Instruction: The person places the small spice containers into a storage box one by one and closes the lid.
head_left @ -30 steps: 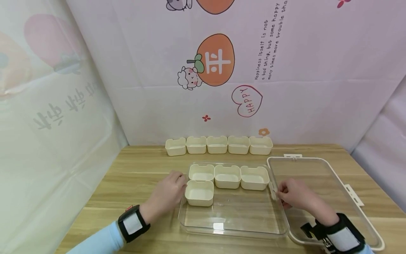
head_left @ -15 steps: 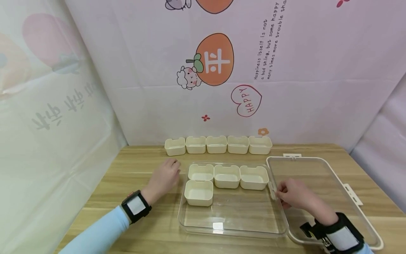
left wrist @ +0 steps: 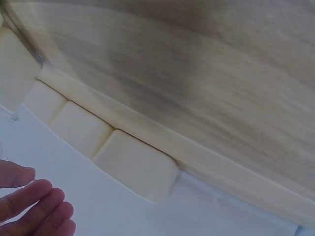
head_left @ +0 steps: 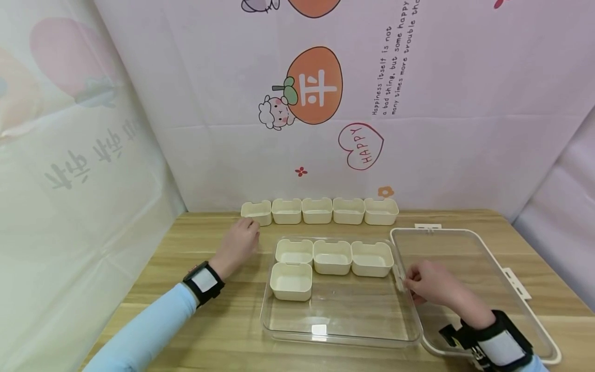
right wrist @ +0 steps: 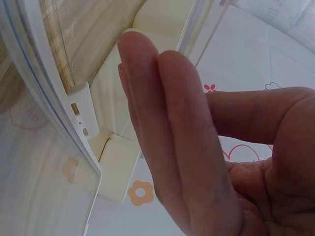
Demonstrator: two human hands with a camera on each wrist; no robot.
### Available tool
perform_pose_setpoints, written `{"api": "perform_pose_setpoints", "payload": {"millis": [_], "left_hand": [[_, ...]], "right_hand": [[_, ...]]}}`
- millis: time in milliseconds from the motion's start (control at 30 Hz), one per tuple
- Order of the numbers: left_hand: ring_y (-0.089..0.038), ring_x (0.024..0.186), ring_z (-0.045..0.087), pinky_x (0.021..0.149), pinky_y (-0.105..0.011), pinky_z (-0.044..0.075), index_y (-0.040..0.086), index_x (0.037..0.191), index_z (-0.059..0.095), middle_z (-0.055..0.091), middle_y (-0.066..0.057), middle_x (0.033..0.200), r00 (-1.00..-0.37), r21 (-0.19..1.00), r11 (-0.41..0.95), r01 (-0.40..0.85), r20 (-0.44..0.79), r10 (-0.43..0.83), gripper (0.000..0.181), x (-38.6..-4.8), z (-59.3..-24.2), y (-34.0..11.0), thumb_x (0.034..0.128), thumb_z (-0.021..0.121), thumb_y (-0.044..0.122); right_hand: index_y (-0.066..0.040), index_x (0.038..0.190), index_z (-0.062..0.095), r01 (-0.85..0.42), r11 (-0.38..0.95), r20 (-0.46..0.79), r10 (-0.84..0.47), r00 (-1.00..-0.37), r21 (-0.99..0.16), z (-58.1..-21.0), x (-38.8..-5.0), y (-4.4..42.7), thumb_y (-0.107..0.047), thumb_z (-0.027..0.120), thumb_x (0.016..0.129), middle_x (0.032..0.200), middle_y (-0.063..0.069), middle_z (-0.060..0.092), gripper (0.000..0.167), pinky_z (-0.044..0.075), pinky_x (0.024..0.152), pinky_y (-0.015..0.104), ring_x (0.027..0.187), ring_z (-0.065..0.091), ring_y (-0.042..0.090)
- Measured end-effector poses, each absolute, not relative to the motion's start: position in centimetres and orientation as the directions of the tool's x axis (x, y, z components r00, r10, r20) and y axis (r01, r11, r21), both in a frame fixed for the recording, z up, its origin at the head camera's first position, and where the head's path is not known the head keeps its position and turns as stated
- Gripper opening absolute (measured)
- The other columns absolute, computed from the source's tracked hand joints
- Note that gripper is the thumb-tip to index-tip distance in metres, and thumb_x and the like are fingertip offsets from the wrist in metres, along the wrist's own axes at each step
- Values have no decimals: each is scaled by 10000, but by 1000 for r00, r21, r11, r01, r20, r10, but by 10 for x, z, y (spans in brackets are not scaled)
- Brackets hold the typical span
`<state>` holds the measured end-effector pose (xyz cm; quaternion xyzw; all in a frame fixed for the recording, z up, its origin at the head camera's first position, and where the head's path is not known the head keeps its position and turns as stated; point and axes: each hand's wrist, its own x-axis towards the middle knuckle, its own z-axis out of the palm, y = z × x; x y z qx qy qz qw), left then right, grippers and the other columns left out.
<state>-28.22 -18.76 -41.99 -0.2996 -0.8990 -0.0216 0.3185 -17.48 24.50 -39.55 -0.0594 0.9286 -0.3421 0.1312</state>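
My left hand [head_left: 238, 244] reaches to the leftmost cream plastic bin [head_left: 255, 208] of the back row, its fingertips overlapping the bin's lower front. Contact cannot be told. In the left wrist view, the left hand's fingers [left wrist: 42, 216] are loosely bent with nothing between them. Beside the right wall of a clear storage box [head_left: 358, 320] is my right hand [head_left: 432, 284], its fingertips at the box's side. The right wrist view shows its fingers [right wrist: 184, 123] nearly straight. Inside the clear box are three bins [head_left: 332, 258] along the back and one bin [head_left: 291, 283] at front left.
Several cream bins [head_left: 317, 212] line the table's back edge against a printed cloth [head_left: 223, 155]. Right of the clear box lies a clear lid [head_left: 483, 248] with a white rim and latches, partly under my right forearm. Cloth also hangs at both sides.
My left hand has left the front-left bin in the clear box and moved back and slightly left to the back row's leftmost bin. The right hand stays beside the box.
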Motion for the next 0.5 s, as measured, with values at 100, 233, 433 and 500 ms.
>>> {"api": "perform_pose_setpoints", "payload": {"millis": [100,233,433,500], "left_hand": [[-263,789,572,713,-341,502,-31,883,632,597,-137,849,-630,-159,827,540,575,522,84,-290,-420,-190,809,617,3],[-264,768,566,690,-337,503,-37,887,635,591,-139,833,-645,-169,840,516,569,511,94,-300,-423,-192,801,608,-14],[-285,757,556,681,-357,500,-52,888,626,576,-153,820,-662,-168,858,486,570,486,136,-316,-429,-198,758,594,-75],[-297,761,561,688,-375,502,-57,887,620,581,-164,828,-673,-167,864,475,563,479,139,-321,-431,-200,761,576,-97]], "right_hand": [[32,804,592,-20,761,-200,-196,-960,-648,-396,-175,245,-26,583,866,744,77,631,85,548,535,268,604,647,157],[22,795,593,-23,770,-196,-192,-962,-638,-396,-175,245,-27,587,861,736,71,632,83,543,526,260,597,648,151],[26,801,594,-27,768,-197,-197,-960,-640,-396,-175,245,-25,583,861,742,75,632,80,544,527,262,598,648,153],[28,807,595,-22,766,-201,-196,-960,-643,-396,-175,245,-25,582,864,747,78,630,80,545,529,261,601,648,154]]}}
